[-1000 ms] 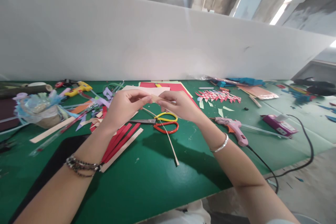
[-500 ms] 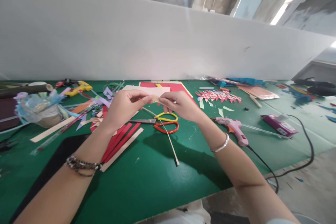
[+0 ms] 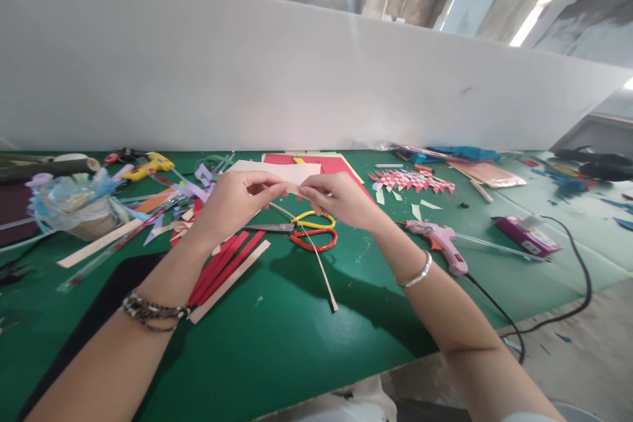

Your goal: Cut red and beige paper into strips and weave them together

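Note:
Between them, my left hand (image 3: 242, 201) and my right hand (image 3: 339, 198) pinch a short cream paper strip (image 3: 293, 189), raised above the table. Fingertips of both hands cover its ends. Just below lie scissors (image 3: 313, 241) with one yellow and one red handle loop, blades pointing left. A thin cream paper sliver (image 3: 324, 275) passes under the scissors toward me. Red paper strips (image 3: 227, 267) and a cream strip (image 3: 232, 280) lie fanned by my left wrist. Behind my hands are a pale pink sheet (image 3: 277, 171) and red sheets (image 3: 341, 166).
A pink glue gun (image 3: 440, 241) with a cord lies right of my right forearm, near a purple box (image 3: 527, 235). A woven red-and-white paper piece (image 3: 413, 181) sits behind it. Scraps, a yellow glue gun (image 3: 151, 166) and a wrapped bundle (image 3: 82, 204) crowd the left. A white partition (image 3: 297, 72) borders the back.
My fingers have shifted very slightly on the cream strip, which looks a little flatter between them. Everything on the table stays where it was.

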`<control>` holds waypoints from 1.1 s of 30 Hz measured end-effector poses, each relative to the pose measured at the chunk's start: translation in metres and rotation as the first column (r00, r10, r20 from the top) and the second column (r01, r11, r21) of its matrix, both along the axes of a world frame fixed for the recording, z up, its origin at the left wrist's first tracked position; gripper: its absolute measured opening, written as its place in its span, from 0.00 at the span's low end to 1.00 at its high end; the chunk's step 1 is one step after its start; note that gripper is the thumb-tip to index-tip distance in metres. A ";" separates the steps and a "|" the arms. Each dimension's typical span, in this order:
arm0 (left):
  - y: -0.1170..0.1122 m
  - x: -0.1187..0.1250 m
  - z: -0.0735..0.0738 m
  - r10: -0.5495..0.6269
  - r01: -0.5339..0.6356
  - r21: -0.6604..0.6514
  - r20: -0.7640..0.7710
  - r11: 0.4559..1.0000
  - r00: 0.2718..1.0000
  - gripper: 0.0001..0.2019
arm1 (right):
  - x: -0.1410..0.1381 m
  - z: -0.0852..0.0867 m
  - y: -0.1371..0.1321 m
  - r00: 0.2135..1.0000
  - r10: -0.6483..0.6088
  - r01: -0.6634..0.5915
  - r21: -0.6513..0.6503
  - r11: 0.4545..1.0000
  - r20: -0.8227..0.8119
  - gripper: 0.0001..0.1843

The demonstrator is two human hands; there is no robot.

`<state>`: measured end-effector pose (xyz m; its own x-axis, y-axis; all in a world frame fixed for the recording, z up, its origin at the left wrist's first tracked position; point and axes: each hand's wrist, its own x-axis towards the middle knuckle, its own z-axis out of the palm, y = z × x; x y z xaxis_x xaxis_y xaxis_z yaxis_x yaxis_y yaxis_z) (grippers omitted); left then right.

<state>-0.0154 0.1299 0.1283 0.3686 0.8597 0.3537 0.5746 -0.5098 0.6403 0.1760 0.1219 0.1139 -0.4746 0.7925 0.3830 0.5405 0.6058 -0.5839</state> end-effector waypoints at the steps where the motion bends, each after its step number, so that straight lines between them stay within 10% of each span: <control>1: 0.000 0.000 -0.001 0.000 0.000 0.002 0.000 1.000 1.000 0.14 | 0.000 0.000 0.000 1.000 0.004 -0.004 0.002 1.000 0.001 0.15; 33: 0.023 -0.037 0.001 0.271 -0.268 -0.075 0.026 0.960 0.962 0.12 | 0.038 0.010 0.010 0.997 0.073 -0.065 -0.193 0.979 0.032 0.10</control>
